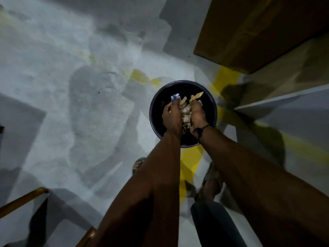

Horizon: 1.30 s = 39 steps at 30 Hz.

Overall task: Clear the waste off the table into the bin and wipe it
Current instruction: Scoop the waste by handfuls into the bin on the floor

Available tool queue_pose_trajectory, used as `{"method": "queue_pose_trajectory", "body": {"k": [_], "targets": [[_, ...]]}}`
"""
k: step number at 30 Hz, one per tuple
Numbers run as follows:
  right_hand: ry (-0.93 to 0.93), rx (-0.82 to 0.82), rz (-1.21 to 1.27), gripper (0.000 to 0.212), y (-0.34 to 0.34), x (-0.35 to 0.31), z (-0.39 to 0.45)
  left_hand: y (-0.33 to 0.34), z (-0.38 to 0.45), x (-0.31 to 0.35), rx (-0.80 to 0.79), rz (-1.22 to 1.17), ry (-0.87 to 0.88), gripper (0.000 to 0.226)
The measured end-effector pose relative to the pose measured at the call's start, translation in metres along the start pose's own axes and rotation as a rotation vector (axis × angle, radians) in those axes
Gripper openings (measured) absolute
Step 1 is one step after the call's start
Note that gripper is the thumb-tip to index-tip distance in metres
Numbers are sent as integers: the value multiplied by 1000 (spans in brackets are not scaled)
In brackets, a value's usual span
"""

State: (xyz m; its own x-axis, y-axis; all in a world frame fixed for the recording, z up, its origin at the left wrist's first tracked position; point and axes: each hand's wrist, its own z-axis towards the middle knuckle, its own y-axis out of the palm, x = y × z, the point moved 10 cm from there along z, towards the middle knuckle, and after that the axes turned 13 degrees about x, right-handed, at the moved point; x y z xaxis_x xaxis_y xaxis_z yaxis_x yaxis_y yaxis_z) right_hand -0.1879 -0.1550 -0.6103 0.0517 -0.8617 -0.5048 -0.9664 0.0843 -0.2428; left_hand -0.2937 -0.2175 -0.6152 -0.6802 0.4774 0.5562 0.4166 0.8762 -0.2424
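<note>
Both forearms reach up to frame centre, where the left hand and right hand clamp a wad of waste together above the bin, so scraps fall inside.

Dim grey floor, yellow stripes

Person's body as observed: bare forearms, sandalled feet, dark trousers.

Both forearms were uncovered, no sleeve in view. The right hand carried a thin dark cord at the wrist, loose ends trailing; the left hand wore nothing. The feet were in open sandals. One leg showed dark trouser cloth; finer detail was blurred.
</note>
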Motion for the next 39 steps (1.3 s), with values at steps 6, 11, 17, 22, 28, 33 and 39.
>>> {"method": "queue_pose_trajectory", "body": {"k": [6,11,17,22,28,33,39], "targets": [[21,-113,30,98,11,38,79,2,8,-13,10,-9,-17,51],[68,-36,37,67,-10,1,1,-11,2,-6,50,-82,-40,65],[99,24,36,67,-29,-20,-35,-7,1,-3,-51,-94,-93,84],[96,48,60,68,-43,-46,-84,-18,-50,32,-110,-57,-201,70],[115,-73,153,64,-73,-112,-205,-57,-203,153,-182,-47,-113,23],[46,-132,321,58,-117,-190,-332,-91,-321,231,-274,10,-38,24],[-65,-88,484,38,-197,-265,-474,-115,-467,298,-426,55,74,21]]}}
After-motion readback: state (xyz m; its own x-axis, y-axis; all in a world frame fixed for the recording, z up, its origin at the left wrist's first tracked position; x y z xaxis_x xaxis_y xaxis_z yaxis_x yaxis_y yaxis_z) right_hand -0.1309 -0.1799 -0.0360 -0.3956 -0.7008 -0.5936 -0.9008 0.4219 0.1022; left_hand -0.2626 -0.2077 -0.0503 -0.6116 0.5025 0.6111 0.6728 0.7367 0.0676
